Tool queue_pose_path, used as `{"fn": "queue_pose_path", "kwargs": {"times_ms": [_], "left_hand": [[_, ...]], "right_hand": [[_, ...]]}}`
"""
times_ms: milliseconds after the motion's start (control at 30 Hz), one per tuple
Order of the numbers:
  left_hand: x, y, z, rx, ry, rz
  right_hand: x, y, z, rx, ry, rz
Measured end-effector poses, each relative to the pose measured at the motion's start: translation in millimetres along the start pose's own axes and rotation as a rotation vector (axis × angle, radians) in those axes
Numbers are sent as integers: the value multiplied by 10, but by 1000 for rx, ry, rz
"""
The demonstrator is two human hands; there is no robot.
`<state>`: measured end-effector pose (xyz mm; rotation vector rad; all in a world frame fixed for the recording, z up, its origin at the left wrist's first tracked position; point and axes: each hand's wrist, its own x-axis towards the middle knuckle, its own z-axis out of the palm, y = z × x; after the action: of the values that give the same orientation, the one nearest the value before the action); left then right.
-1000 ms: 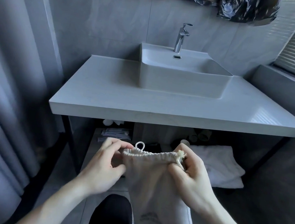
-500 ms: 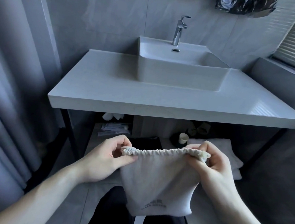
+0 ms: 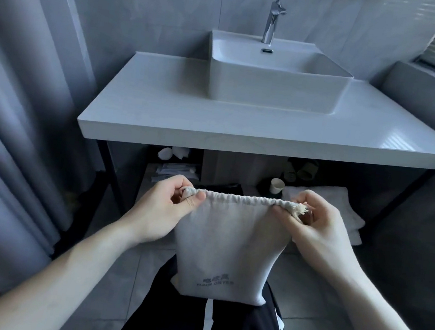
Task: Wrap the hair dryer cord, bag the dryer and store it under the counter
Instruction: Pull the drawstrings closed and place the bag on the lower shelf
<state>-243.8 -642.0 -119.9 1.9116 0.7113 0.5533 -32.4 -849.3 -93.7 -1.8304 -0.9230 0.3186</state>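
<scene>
The left hand and right hand pinch the bag rim's ends, in front of the counter edge.

Cloth bag — faint print "HAIR DRYER"; logo above unreadable

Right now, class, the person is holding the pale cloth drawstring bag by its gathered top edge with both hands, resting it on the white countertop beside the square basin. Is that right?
Not quite. Both the left hand and right hand do hold the pale cloth drawstring bag by its gathered top edge, but it hangs in the air in front of the white countertop, below its front edge, not resting on it. The head view shows this.
</scene>
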Motion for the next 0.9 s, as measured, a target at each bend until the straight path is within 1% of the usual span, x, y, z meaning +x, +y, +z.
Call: {"fn": "queue_pose_path", "kwargs": {"times_ms": [100,233,333,433,500,567,700,900], "left_hand": [[-36,-43,-14,-55,-27,1],[-95,22,-125,-130,-84,27],[-145,34,-227,-72,-60,44],[-192,35,-269,86,-28,81],[-206,26,-283,189,6,91],[-212,22,-302,228,15,85],[-192,60,-312,205,-36,95],[-72,86,-500,138,17,127]], "right_hand": [[-78,19,30,-85,8,-32],[-142,-15,-24,-70,-14,-44],[-175,-44,-82,-56,-54,-47],[-165,-39,-91,-82,-34,-61],[-139,-31,-77,-28,-62,-66],[-117,-34,-48,16,-86,-77],[-59,-21,-34,98,-87,-62],[-2,15,-116,131,-35,-42]]}}
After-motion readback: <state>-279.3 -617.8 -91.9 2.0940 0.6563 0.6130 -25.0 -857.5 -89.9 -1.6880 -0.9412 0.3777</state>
